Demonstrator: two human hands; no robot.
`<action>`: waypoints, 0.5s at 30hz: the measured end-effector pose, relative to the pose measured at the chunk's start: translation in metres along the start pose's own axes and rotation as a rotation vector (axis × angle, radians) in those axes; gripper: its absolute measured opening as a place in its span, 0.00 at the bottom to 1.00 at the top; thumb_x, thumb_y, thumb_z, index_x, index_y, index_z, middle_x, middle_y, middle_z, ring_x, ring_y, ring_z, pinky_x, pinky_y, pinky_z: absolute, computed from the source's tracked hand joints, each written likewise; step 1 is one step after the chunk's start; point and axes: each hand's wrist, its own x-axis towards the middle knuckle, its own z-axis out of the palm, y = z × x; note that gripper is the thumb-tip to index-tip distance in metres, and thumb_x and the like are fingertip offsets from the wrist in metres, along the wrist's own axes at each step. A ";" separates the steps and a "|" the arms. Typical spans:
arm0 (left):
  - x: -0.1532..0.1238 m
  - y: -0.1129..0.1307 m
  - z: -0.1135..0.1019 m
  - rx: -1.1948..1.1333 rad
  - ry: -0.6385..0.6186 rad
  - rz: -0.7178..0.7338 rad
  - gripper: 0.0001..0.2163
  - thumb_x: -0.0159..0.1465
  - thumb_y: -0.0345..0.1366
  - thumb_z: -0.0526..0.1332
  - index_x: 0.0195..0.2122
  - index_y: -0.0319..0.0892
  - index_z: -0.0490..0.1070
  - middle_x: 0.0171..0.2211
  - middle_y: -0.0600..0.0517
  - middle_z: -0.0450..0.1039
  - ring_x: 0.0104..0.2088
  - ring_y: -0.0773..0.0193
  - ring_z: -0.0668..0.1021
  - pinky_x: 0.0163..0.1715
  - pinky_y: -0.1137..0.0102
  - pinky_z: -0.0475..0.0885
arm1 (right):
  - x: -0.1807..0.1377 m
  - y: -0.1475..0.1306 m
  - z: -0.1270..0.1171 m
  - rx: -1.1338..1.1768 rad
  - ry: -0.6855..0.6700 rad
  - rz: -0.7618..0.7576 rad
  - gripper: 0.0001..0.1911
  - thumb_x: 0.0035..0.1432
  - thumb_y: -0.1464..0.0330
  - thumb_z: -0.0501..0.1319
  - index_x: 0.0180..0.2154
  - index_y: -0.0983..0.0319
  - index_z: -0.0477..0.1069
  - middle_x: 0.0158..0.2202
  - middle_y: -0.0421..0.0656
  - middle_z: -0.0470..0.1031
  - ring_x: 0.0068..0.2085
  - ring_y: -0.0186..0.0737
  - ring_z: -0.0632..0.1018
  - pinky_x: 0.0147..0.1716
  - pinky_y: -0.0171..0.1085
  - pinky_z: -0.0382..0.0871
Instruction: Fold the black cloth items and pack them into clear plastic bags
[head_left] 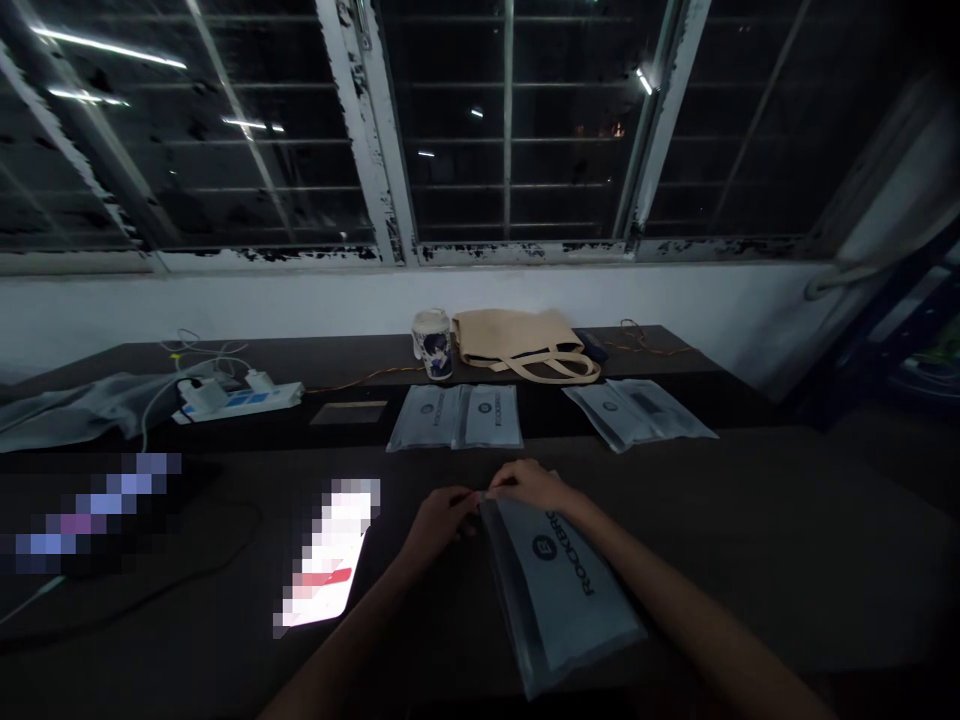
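A grey plastic pouch (559, 590) with a round logo and dark lettering lies on the dark table (787, 540) in front of me. Both hands meet at its far end. My left hand (442, 520) pinches the far left corner with curled fingers. My right hand (529, 485) is closed over the same far edge. The pouch looks stuffed and lies tilted to the right.
Several similar grey pouches (457, 415) (637, 410) lie further back. A lit phone (330, 560) rests left of my hands. Along the wall stand a mug (433, 343), a beige tote bag (525, 345) and a power strip (240, 398) with cables.
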 end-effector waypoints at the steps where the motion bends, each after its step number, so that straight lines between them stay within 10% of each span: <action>1: 0.003 0.000 0.000 -0.016 -0.013 -0.001 0.16 0.57 0.46 0.56 0.32 0.38 0.73 0.29 0.51 0.75 0.20 0.70 0.75 0.16 0.77 0.61 | 0.000 0.002 0.001 0.013 0.002 0.005 0.09 0.57 0.64 0.60 0.35 0.59 0.78 0.35 0.40 0.79 0.38 0.37 0.78 0.40 0.32 0.65; 15: -0.039 0.001 0.036 -0.258 -0.137 -0.105 0.20 0.51 0.54 0.59 0.27 0.39 0.66 0.23 0.56 0.68 0.16 0.70 0.75 0.16 0.76 0.66 | -0.011 -0.019 0.012 -0.051 0.302 0.073 0.11 0.60 0.66 0.56 0.35 0.59 0.78 0.35 0.41 0.79 0.37 0.37 0.77 0.39 0.32 0.62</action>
